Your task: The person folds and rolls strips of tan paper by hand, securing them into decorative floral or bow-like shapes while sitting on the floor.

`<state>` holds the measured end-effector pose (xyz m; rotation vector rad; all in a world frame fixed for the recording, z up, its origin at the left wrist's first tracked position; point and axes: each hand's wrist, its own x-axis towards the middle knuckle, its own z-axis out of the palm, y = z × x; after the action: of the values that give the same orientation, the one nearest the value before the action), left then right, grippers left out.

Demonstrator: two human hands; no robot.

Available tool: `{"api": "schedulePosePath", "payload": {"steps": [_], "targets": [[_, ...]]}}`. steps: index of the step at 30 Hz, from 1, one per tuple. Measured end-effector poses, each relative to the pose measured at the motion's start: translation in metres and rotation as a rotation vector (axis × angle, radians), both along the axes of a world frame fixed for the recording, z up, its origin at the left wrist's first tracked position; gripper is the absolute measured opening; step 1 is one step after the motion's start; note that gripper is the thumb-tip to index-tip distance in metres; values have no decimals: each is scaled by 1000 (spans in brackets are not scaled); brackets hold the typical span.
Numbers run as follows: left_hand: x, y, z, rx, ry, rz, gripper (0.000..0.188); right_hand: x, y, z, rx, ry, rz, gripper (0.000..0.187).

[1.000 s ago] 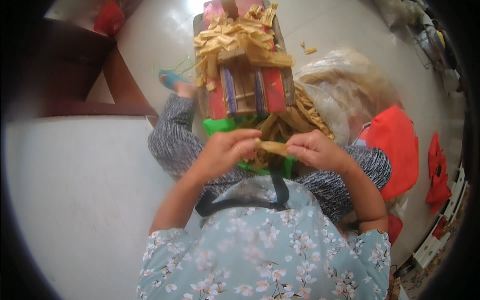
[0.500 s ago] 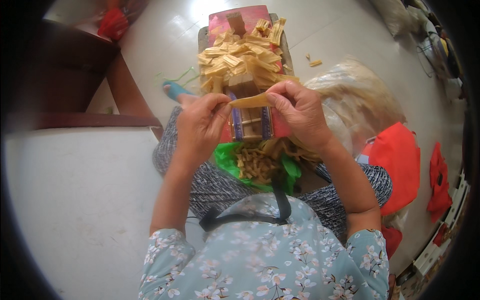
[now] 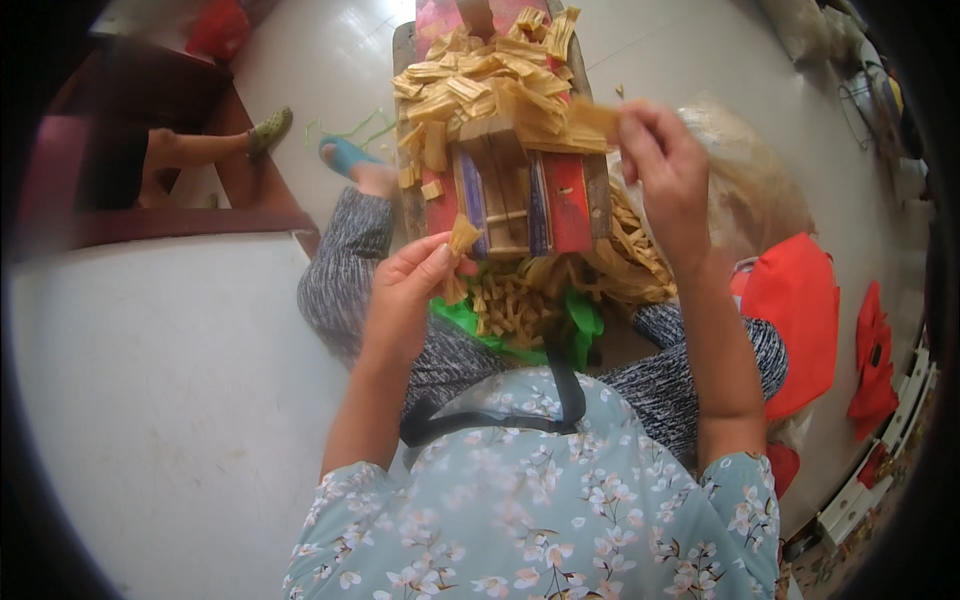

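My left hand [image 3: 408, 290] pinches a short tan strip [image 3: 463, 236], gathered narrow at the fingers and flaring above and below them. To the right, my right hand [image 3: 665, 175] is closed on a flat tan strip [image 3: 595, 116], slightly blurred, beside the pile. Between the hands stands a wooden block frame [image 3: 505, 190] with thin crossbars and blue-patterned sides. It rests on a red-topped bench [image 3: 572, 200]. A heap of flat, ribbed tan strips [image 3: 480, 85] covers the bench behind it. Below, a green plastic bag [image 3: 583, 318] holds many small gathered tan pieces [image 3: 508, 305].
Longer tan strips [image 3: 640, 250] hang by the bench's right side, near a large clear plastic bag [image 3: 745, 170]. A red bag [image 3: 795, 325] lies beside my right knee. At left are a white surface [image 3: 170, 400] and another person's leg with a green shoe [image 3: 270, 130].
My hands have parted from the strip stretched between them. The left moved down with a gathered piece; the right went up and right, now with a strip by the pile. Another person's leg appeared at left.
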<state>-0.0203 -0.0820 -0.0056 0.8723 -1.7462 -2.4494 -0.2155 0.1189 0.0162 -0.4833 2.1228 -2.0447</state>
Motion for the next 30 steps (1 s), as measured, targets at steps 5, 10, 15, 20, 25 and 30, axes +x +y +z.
{"api": "schedulePosePath", "payload": {"steps": [5,10,15,20,25,30], "targets": [[17,6,3,157,-29,34,39,-27,-35,11,-50,144,79,33],[36,9,-18,270,-135,-49,31,-4,32,-39,101,-129,-30,35],[49,30,-68,20,-220,-79,20,49,106,-100,167,-391,-49,29],[40,27,-124,-726,-348,-352,32,92,130,-138,392,-473,5,27],[39,34,-128,-1261,-341,-464,43,109,123,-173,1054,44,394,35],[33,37,-132,-1077,-481,-874,41,115,118,-207,1122,158,456,33]]}}
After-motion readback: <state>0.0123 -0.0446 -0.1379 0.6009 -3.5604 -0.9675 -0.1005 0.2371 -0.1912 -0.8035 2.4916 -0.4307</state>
